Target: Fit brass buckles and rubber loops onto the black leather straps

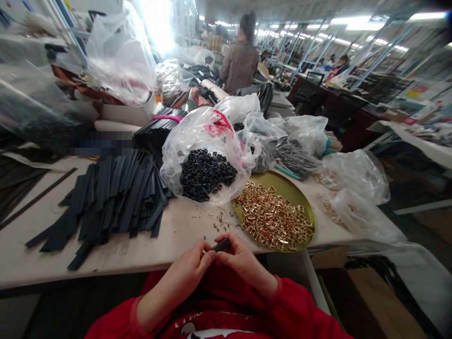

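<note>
Both my hands meet just over the table's near edge. My left hand point(192, 266) and my right hand point(236, 258) pinch a small black strip piece point(221, 245) between their fingertips; fingers of both are closed on it. A pile of black strips point(113, 197) lies to the left on the white table point(116, 252). Ahead, an open plastic bag holds black rings point(206, 174). To the right a round gold tray point(282, 186) carries several gold metal buckles point(273, 219).
More clear plastic bags point(356, 176) lie at the right of the table, and bundled black strips point(158, 125) sit behind. A person in a brown jacket point(240, 63) stands with their back turned farther off. Cardboard boxes point(374, 296) sit on the floor right.
</note>
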The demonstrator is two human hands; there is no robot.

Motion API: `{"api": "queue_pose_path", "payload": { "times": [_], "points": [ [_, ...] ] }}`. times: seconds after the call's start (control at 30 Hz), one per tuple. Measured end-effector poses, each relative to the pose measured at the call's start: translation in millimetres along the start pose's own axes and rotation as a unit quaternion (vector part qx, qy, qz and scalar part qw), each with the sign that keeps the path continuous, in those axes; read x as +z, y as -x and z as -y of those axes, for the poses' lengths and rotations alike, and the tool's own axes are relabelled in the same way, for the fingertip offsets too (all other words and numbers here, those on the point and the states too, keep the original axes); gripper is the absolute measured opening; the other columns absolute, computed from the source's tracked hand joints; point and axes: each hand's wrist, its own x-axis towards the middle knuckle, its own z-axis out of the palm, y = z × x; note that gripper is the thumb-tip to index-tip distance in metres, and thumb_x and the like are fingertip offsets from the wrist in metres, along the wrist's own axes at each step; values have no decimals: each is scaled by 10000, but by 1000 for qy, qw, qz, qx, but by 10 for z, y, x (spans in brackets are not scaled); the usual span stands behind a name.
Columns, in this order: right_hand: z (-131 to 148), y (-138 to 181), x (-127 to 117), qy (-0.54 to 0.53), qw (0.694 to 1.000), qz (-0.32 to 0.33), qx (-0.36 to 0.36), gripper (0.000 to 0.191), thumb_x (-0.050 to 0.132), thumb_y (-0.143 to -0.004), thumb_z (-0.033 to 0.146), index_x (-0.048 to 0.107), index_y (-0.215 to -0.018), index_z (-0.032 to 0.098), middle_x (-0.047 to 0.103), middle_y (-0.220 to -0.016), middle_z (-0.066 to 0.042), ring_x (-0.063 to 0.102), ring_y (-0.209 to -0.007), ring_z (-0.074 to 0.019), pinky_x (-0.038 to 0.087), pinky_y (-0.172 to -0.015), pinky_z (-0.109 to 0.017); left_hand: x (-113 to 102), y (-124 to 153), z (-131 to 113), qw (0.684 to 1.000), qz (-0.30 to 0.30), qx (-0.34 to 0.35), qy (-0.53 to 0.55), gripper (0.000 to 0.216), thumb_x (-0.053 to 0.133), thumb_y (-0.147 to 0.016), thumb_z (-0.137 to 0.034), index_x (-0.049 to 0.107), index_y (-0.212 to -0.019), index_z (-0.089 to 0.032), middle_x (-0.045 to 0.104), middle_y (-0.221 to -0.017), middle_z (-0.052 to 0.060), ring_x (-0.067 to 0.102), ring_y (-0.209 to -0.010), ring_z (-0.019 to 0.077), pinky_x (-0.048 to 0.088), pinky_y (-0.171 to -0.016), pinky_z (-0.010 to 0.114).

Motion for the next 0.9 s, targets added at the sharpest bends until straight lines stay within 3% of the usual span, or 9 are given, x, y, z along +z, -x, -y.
{"api": "queue_pose_path", "payload": {
  "times": [0.07,0.13,0.23,0.3,0.4,0.53,0.7,0.83,0.9],
  "points": [
    [53,20,-125,93,995,-4,-47,324,664,-707,347,530,-974,222,606,-818,6,550,-677,-125,425,-619,-251,-7,-39,-26,999,-13,13,43,331,377,-861,-417,545,-1026,-184,651,-916,50,574,-834,202,383,-732,274],
    [140,23,-347,260,960,-44,-95,234,600,-765,319,552,-969,216,601,-879,-26,548,-726,-149,423,-659,-276,-24,-74,-37,996,-22,34,77,333,368,-866,-395,558,-1059,-201,644,-985,39,558,-903,200,377,-789,273],
    [263,-34,-724,551,809,-171,-118,110,492,-829,242,588,-821,187,582,-847,-63,540,-768,-186,391,-705,-311,-11,-118,2,994,-46,26,98,281,379,-841,-342,600,-901,-179,623,-790,11,542,-763,177,387,-692,257],
    [298,-102,-894,671,712,-182,-99,151,463,-840,218,593,-775,178,583,-818,-77,543,-750,-193,374,-682,-306,28,-134,43,989,-69,-6,133,211,385,-802,-293,556,-780,-170,514,-587,-27,479,-586,140,355,-548,232],
    [284,-200,-983,736,651,-157,-100,176,445,-845,214,588,-748,178,581,-784,-72,544,-711,-181,360,-651,-286,84,-116,72,973,-53,-57,216,137,343,-773,-276,446,-731,-196,310,-420,-93,304,-385,99,229,-396,206],
    [281,-263,-1015,683,702,-161,-118,133,480,-793,168,553,-682,174,571,-765,-68,535,-709,-179,366,-664,-286,90,-35,52,963,-14,-53,263,182,356,-780,-378,360,-697,-215,327,-403,-108,247,-330,72,192,-352,191],
    [420,-253,-998,622,756,-162,-127,86,478,-766,168,539,-705,165,576,-715,-40,527,-673,-162,396,-636,-280,31,-14,14,965,-51,-41,253,250,405,-777,-437,364,-681,-209,336,-424,-106,270,-341,60,191,-353,185],
    [500,-192,-640,317,943,-79,-65,186,519,-784,344,558,-750,165,568,-631,20,498,-544,-107,393,-537,-239,4,-93,-4,955,-80,8,287,261,417,-792,-429,451,-743,-175,336,-436,-103,279,-366,60,208,-380,186],
    [490,-156,-392,107,994,-25,-12,217,611,-725,376,578,-744,162,581,-661,19,495,-539,-88,395,-539,-229,-7,-119,-4,948,-81,28,305,289,420,-801,-451,469,-782,-167,337,-447,-103,276,-373,62,214,-387,191]
  ]
}}
